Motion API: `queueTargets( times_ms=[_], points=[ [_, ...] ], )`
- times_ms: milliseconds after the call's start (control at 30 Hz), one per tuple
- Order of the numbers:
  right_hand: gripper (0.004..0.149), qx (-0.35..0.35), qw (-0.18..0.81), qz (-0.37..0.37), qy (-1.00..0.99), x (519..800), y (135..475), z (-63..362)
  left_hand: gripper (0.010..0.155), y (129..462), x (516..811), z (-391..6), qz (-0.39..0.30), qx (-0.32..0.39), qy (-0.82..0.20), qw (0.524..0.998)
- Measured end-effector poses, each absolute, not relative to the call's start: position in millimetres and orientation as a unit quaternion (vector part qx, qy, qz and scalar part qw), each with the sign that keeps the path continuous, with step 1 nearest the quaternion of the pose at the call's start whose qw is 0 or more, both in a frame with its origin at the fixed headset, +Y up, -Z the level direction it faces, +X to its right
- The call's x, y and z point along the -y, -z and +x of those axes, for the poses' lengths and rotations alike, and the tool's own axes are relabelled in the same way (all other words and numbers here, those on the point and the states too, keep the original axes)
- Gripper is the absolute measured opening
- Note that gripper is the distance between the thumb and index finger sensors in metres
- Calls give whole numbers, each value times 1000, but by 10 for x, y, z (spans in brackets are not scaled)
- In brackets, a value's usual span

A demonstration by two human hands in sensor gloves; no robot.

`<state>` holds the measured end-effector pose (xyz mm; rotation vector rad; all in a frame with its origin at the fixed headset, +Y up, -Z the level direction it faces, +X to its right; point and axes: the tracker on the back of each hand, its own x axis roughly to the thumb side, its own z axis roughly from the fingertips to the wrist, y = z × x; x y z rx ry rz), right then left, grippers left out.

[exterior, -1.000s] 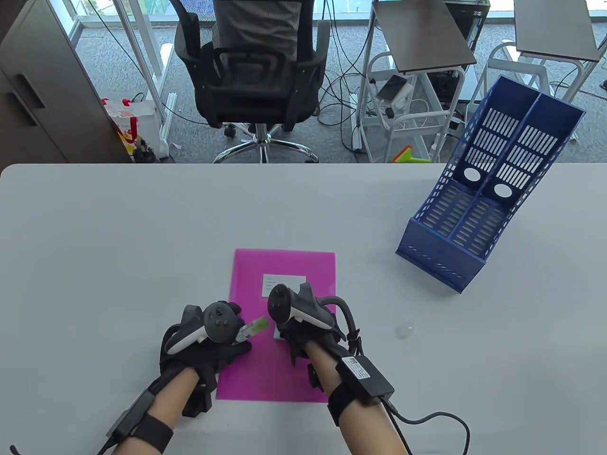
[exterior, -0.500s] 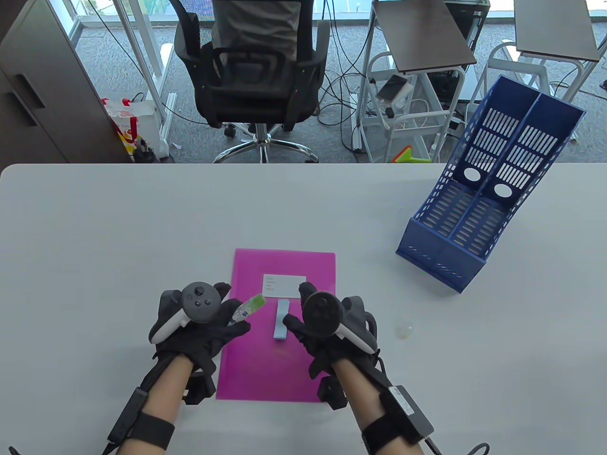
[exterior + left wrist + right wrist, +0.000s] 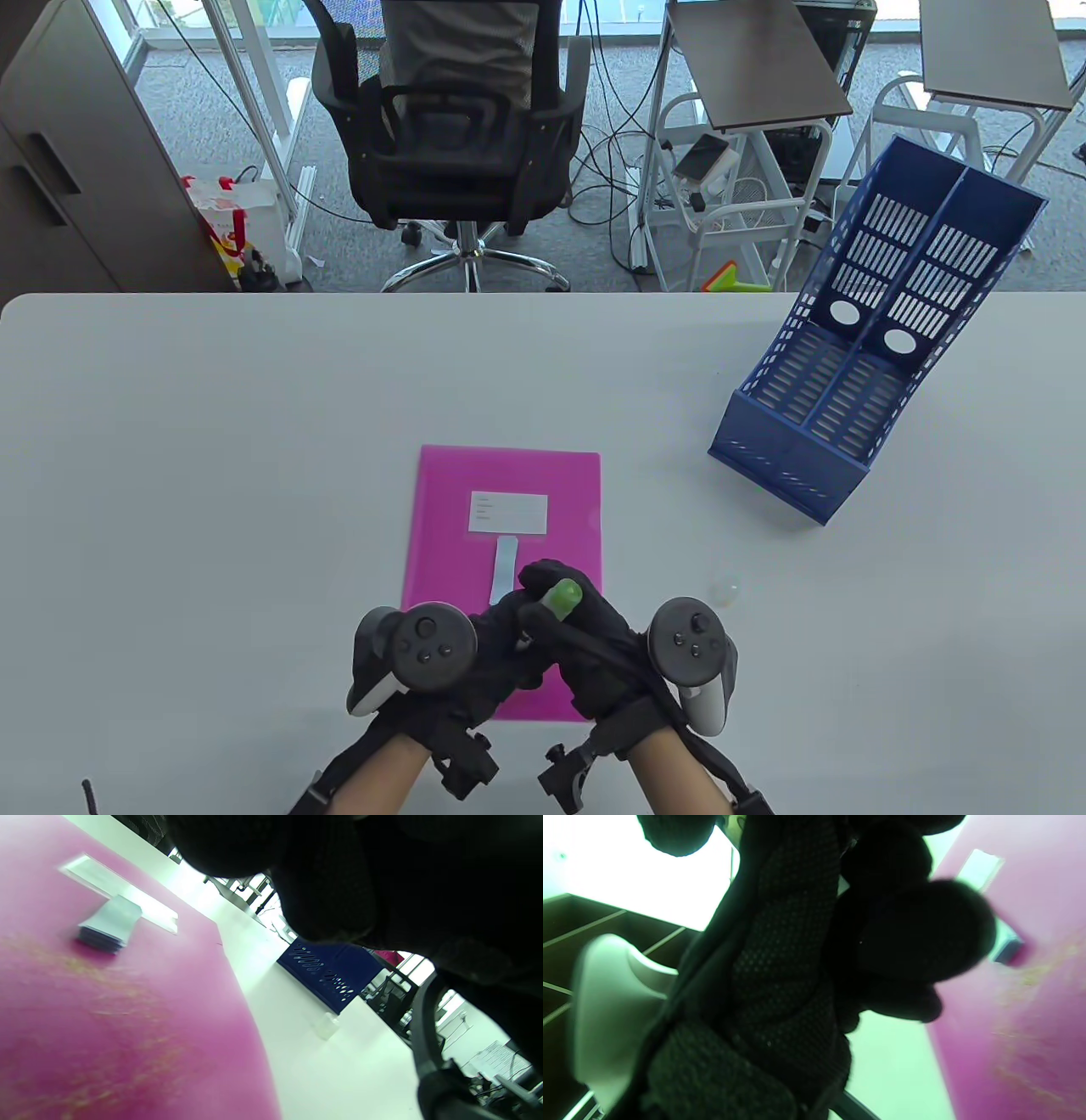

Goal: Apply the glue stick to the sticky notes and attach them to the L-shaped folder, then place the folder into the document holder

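Pink folder (image 3: 501,543) on tabletop (image 3: 254,441), sticky notes (image 3: 504,570) atop; both grips pinch glue stick (image 3: 560,597). Blue document holder (image 3: 865,356) far right; clear cap (image 3: 724,587) near right.

The magenta folder (image 3: 127,1018) fills the lower left, lying flat on the white table (image 3: 339,1077). On the folder sits a small stack of pale blue sticky notes (image 3: 108,927), its far end touching a white label (image 3: 123,893). Beyond the folder's right edge stands the blue document holder (image 3: 328,976), with a small clear cap (image 3: 326,1025) nearer. Dark gloved fingers (image 3: 331,878) hang above, blurred.
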<state>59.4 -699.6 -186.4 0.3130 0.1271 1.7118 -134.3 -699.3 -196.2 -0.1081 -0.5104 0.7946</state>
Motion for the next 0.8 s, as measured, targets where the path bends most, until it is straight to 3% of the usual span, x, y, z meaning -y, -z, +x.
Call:
queueTargets(
  times_ms=[133,300,533,600,733,800],
  points=[
    [53,-49,660,140,-737,7017,1888,611,62,1989,7058,-1476,-60,235,-512,824],
    [51,-53,690,142,-708,7056,1891,617,58,1988,7071,-1498,-39,226,-524,820],
    [49,-42,696,147,-702,7077,1892,636,57,1992,7123,-1473,-70,225,-559,795],
    [48,-46,695,158,-700,7083,1897,635,60,2001,7173,-1465,-99,218,-587,774],
    [49,-49,683,169,-709,7081,1894,621,63,2039,7346,-1467,-191,201,-680,679],
    [49,-35,674,160,-720,7078,1896,627,61,2055,7386,-1469,-200,209,-690,664]
  ],
)
